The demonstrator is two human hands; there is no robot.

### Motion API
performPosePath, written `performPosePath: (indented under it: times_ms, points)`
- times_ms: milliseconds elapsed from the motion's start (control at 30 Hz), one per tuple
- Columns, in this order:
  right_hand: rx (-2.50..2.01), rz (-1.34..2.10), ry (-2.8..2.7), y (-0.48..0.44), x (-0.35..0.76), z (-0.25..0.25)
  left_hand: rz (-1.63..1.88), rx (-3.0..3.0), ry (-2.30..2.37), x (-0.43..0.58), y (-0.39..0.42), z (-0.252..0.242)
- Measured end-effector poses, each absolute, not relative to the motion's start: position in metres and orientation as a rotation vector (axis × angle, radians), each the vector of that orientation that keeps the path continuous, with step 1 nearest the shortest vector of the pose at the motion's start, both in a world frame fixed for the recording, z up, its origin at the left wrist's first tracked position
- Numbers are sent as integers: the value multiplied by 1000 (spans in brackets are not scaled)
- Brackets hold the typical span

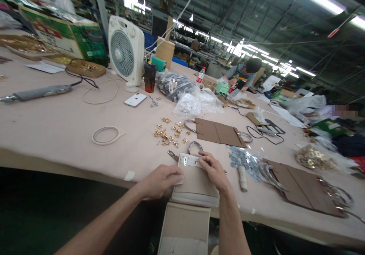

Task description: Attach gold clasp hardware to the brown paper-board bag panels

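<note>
A cream-lined handbag (196,179) lies unfolded at the table's edge, one panel hanging over toward my lap. A small metal plate (185,161) sits near its upper edge, beside a pale strip. My left hand (164,179) grips the left side of the handbag, thumb and fingers closed together. At the upper right, my right hand (212,168) holds the handbag's edge, its fingertips on the pale strip. A wrapped handle (195,146) and a brown strap (172,156) show just past the bag. Gold-coloured metal fittings (167,135) are scattered beyond them.
Brown bag panels (216,131) with handles lie ahead, and another brown bag (308,186) rests at right. Near it are small translucent pieces (245,162) and a wrapped roll (242,179). A tape ring (106,135), phone (135,99), drink cup (149,78) and fan (126,49) stand leftward.
</note>
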State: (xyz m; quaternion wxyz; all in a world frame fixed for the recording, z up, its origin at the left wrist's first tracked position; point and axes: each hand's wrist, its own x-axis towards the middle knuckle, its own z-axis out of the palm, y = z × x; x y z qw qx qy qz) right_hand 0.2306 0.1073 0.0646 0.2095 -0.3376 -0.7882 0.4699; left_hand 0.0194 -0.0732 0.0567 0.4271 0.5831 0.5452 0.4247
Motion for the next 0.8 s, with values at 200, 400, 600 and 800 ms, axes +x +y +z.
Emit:
performPosePath:
  times_ms: [200,400,600,800]
  points:
    - [-933,1304,-2214,107,229,63,1035,1482,1393,20,-72,59]
    - [-945,1171,-2231,105,226,52,1019,1496,1427,21,-72,60]
    - [-889,1040,-2251,106,227,48,1041,1461,1416,24,-72,59]
    - [-918,991,-2282,112,227,43,1063,1410,1374,26,-72,55]
